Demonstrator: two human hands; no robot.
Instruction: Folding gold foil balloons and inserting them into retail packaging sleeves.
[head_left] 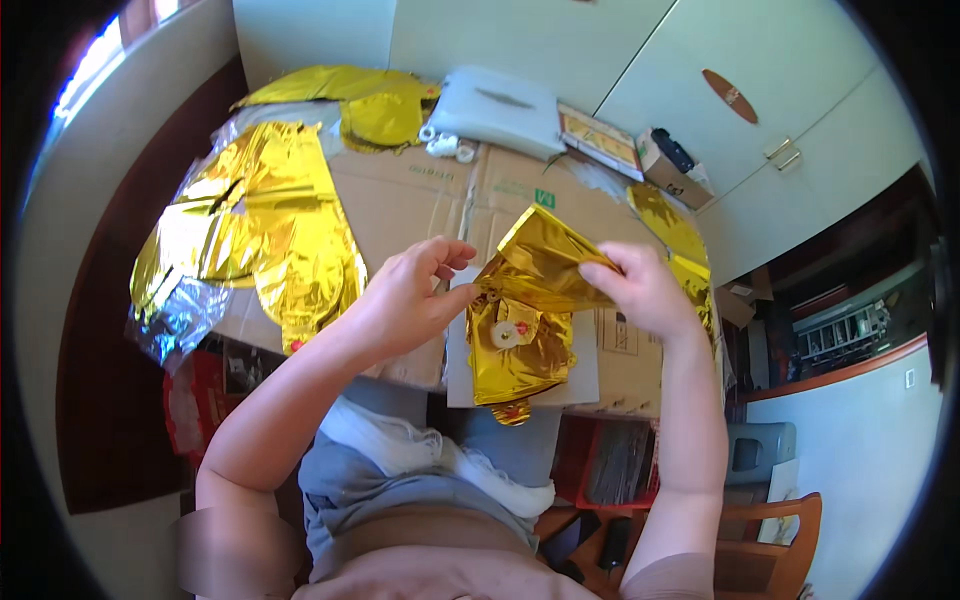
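A flat, folded gold foil balloon (545, 255) is held up over the middle of the cardboard. My right hand (645, 290) pinches its right end between thumb and fingers. At its left edge my left hand (420, 290) stays open, fingers bent and apart, the thumb tip at or touching the foil. Beneath lies more folded gold foil (520, 370) on a white sheet (585, 365), with a small white roll or ring (505, 334) and a red spot on top. Whether the upper and lower foil are one piece I cannot tell.
Cardboard (400, 205) covers the table. A large crumpled gold foil piece (285, 215) lies at left, more gold foil (380, 115) at the back. A white plastic package (500, 110), small white rolls (448, 147) and a small box (675, 170) stand along the far edge.
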